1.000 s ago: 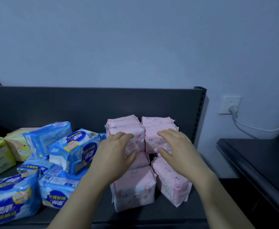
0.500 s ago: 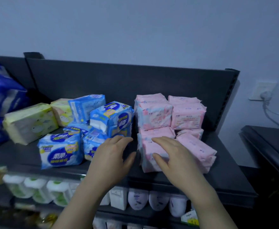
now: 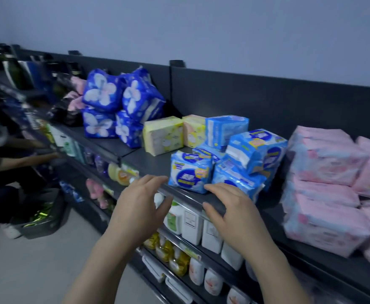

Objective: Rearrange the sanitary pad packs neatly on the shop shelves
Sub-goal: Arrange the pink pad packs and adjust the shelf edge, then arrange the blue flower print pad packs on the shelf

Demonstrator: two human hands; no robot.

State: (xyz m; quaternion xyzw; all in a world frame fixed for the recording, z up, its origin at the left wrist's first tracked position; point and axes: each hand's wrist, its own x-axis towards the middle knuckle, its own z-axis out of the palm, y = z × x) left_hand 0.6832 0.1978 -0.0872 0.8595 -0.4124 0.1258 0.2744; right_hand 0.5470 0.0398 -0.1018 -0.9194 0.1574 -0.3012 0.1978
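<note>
Both hands moved left off the pink packs (image 3: 324, 183), now stacked squared at shelf's right end; that group looks done, judged. Left hand (image 3: 141, 201) and right hand (image 3: 230, 208) are held palm-down, fingers spread, nothing gripped, at the shelf front edge (image 3: 186, 199) before the light-blue packs (image 3: 230, 159), which are heaped crooked, approx. mid-shelf. Bare shelf is seen left of the front blue pack; yellow packs (image 3: 163, 137) sit near behind. Front pack lies close to edge, so could be knocked off.

White bottles (image 3: 191, 222) and yellow bottles (image 3: 177, 261) line the lower shelves.
</note>
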